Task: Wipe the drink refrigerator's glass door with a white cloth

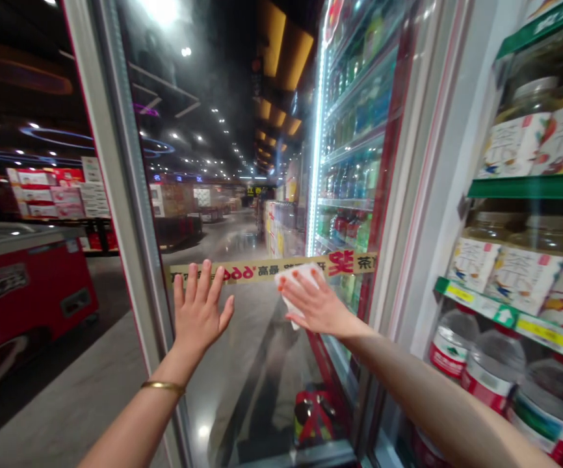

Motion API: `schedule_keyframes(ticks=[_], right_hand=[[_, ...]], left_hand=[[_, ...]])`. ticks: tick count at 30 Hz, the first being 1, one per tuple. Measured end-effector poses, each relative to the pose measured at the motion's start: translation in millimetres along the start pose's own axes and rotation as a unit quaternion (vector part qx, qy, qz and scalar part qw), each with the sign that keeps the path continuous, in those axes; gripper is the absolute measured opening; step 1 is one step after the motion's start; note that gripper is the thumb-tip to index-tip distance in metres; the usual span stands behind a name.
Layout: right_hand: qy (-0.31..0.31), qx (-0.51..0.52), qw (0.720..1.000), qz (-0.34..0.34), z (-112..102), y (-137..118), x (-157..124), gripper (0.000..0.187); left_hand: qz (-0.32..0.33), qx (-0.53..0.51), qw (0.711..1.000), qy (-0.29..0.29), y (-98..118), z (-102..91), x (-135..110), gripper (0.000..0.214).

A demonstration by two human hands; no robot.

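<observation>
Nearest, the person's forearms are reaching fwd, a gold bangle circling the L wrist. L hand is opening wide, palm toward the glass door, fingers pointing up, gripping nothing; can't tell if it's actually touching. R hand is lying nearly flat, fingers almost straight, holding a white cloth vs. the glass; the cloth is overlapping a yellow printed strip, its chars reading mirrored. Close by on R, green-edged shelves are bearing clear bottles w/ red labels low down & white-labelled bottles above. Farther L, a red chest unit w/ white lettering is standing on the grey floor. Beyond it, red & white boxes are sitting stacked. Lit drink shelves are showing in the glass, blurred.
</observation>
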State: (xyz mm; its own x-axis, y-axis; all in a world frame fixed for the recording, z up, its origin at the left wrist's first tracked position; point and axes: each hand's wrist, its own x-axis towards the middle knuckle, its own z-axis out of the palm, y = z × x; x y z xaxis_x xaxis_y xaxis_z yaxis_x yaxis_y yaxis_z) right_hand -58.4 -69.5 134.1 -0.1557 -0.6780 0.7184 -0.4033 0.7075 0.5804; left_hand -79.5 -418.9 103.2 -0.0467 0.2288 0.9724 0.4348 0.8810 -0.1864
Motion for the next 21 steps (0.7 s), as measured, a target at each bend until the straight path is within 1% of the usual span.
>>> schedule_keyframes(ticks=[1,2,3,4,5,6,7,8,9,10,11,12,13,14,15,16,17,18,19,20,21], right_hand=[[-0.020,0.015,0.999,-0.046,5.3,-10.5,-23.1,0.084],[-0.027,0.018,0.998,-0.054,5.5,-11.0,-40.6,0.085],[-0.019,0.004,1.000,-0.011,1.5,-2.8,-50.9,0.087],[0.001,-0.019,0.997,0.074,-4.6,11.2,-53.1,0.089],[0.026,-0.045,0.983,0.179,-10.8,27.0,-47.8,0.091],[0.053,-0.067,0.956,0.281,-14.9,40.1,-36.9,0.090],[0.077,-0.080,0.926,0.361,-15.7,46.9,-23.0,0.090],[0.094,-0.083,0.906,0.404,-12.7,45.0,-9.1,0.090],[0.101,-0.076,0.908,0.399,-6.3,33.5,2.1,0.090],[0.096,-0.061,0.928,0.356,2.6,13.7,8.3,0.090],[0.077,-0.040,0.958,0.273,12.3,-11.9,8.5,0.090],[0.052,-0.011,0.986,0.160,21.3,-39.4,2.2,0.088],[0.030,0.004,0.996,0.085,27.8,-64.6,-9.6,0.085],[0.017,0.015,0.999,0.031,30.8,-83.6,-25.3,0.081],[0.010,0.020,1.000,0.001,29.9,-93.4,-42.4,0.079],[0.008,0.018,1.000,-0.003,25.3,-92.8,-58.3,0.078],[0.011,0.014,1.000,0.009,17.8,-82.0,-70.5,0.081],[0.016,0.007,0.999,0.033,8.9,-63.3,-77.2,0.085],[0.025,-0.001,0.997,0.067,0.1,-39.9,-77.6,0.090],[0.038,-0.012,0.993,0.116,-7.2,-15.9,-72.1,0.093],[0.056,-0.026,0.982,0.179,-11.5,4.6,-62.0,0.095]], left_hand=[[-0.002,0.000,1.000,-0.003,-0.4,-0.4,-0.6,0.092],[-0.002,-0.001,1.000,-0.006,-0.8,-0.7,-1.1,0.093],[-0.001,-0.001,1.000,-0.011,-1.1,-0.8,-1.6,0.093],[0.002,-0.002,1.000,-0.016,-1.4,-0.9,-1.9,0.094],[0.003,-0.003,1.000,-0.022,-1.7,-0.8,-2.2,0.094],[0.003,-0.003,1.000,-0.027,-2.0,-0.8,-2.4,0.095],[0.000,-0.002,1.000,-0.031,-2.3,-0.8,-2.7,0.094],[-0.004,-0.001,0.999,-0.036,-2.5,-0.8,-2.8,0.094],[-0.007,0.000,0.999,-0.041,-2.7,-1.0,-3.0,0.094],[-0.008,0.000,0.999,-0.045,-2.7,-1.3,-3.1,0.094],[-0.008,0.001,0.999,-0.047,-2.7,-1.7,-3.1,0.094],[-0.005,0.002,0.999,-0.049,-2.5,-2.2,-3.1,0.093],[-0.002,0.005,0.999,-0.049,-2.2,-2.7,-3.1,0.093],[0.001,0.009,0.999,-0.047,-1.7,-3.2,-3.0,0.093],[0.004,0.013,0.999,-0.044,-1.3,-3.6,-3.0,0.092],[0.007,0.017,0.999,-0.043,-0.8,-3.8,-2.9,0.092],[0.009,0.019,0.999,-0.044,-0.4,-3.8,-2.8,0.092],[0.011,0.020,0.999,-0.045,0.0,-3.8,-2.5,0.092],[0.012,0.021,0.999,-0.045,0.2,-3.7,-2.3,0.092],[0.014,0.021,0.999,-0.044,0.5,-3.7,-1.9,0.093],[0.015,0.021,0.999,-0.040,0.7,-3.7,-1.6,0.093]])
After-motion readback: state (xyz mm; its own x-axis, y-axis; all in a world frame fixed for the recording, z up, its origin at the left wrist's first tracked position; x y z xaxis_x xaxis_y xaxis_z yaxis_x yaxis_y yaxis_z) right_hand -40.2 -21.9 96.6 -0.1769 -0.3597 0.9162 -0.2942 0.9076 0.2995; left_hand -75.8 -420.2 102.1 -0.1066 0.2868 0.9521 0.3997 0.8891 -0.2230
